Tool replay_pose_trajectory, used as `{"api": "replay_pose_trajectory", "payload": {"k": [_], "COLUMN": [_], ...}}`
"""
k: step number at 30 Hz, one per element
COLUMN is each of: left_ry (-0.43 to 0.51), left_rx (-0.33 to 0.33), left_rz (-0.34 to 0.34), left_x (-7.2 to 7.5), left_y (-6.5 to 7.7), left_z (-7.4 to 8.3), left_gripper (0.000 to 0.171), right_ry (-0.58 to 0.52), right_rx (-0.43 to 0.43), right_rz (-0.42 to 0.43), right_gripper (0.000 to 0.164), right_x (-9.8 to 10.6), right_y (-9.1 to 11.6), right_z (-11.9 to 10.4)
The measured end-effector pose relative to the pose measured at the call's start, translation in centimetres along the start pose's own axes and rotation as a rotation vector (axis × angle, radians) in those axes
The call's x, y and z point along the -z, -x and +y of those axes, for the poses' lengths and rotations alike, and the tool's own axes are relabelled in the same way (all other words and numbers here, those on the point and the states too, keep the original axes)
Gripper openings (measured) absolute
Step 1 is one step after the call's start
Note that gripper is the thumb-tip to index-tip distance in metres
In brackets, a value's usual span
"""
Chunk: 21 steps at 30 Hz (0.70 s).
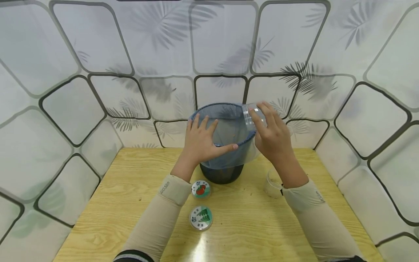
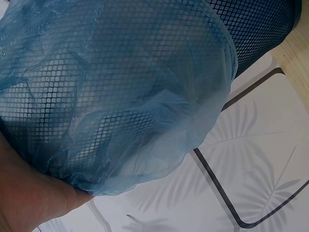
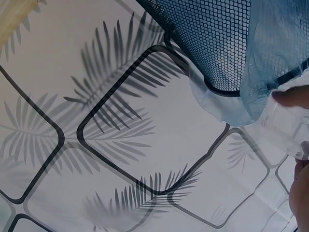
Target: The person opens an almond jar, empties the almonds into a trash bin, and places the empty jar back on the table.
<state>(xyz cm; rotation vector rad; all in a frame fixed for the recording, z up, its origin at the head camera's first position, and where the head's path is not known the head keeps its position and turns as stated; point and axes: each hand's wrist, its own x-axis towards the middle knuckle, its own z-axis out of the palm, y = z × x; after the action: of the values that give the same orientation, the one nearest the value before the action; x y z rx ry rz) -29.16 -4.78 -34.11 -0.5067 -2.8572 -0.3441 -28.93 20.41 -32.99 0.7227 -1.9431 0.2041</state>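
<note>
A dark mesh waste bin lined with a thin blue plastic bag stands toward the back of the table. My left hand lies at the bin's near left rim, fingers spread and thumb stretched out. In the left wrist view, part of that hand touches the bag's folded-over edge. My right hand grips a clear plastic jar, which is tilted with its mouth over the bin's right rim. Thumb and fingers pinch the jar in the right wrist view. Whether anything is inside it I cannot tell.
Two round-lidded containers stand in front of the bin: one lid with a tomato picture, the other with green vegetables. A clear container sits beneath my right forearm. Patterned cloth encloses the wooden table.
</note>
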Motion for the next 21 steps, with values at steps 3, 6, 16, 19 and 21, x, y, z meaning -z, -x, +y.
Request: {"api": "replay_pose_trajectory", "payload": {"k": [3, 6, 16, 19, 21], "left_ry": [0.006, 0.012, 0.022, 0.019, 0.02], "left_rx": [-0.002, -0.004, -0.013, -0.007, -0.004], "left_rz": [0.001, 0.001, 0.009, 0.011, 0.011], "left_x": [0.1, 0.1, 0.0, 0.0, 0.0], "left_y": [0.0, -0.1, -0.3, -0.1, 0.0], "left_z": [0.1, 0.2, 0.3, 0.2, 0.1], "left_gripper": [0.116, 0.116, 0.114, 0.114, 0.114], "right_ry": [0.009, -0.002, -0.054, -0.105, -0.138], "right_rx": [-0.02, -0.039, -0.239, -0.291, -0.317], "right_rz": [0.01, 0.02, 0.192, 0.224, 0.232], "right_gripper": [0.063, 0.062, 0.062, 0.067, 0.072], "right_x": [0.1, 0.3, 1.3, 1.6, 1.7], "right_y": [0.1, 0.3, 1.2, 1.4, 1.8], "right_z": [0.1, 0.2, 0.0, -0.1, -0.1]}}
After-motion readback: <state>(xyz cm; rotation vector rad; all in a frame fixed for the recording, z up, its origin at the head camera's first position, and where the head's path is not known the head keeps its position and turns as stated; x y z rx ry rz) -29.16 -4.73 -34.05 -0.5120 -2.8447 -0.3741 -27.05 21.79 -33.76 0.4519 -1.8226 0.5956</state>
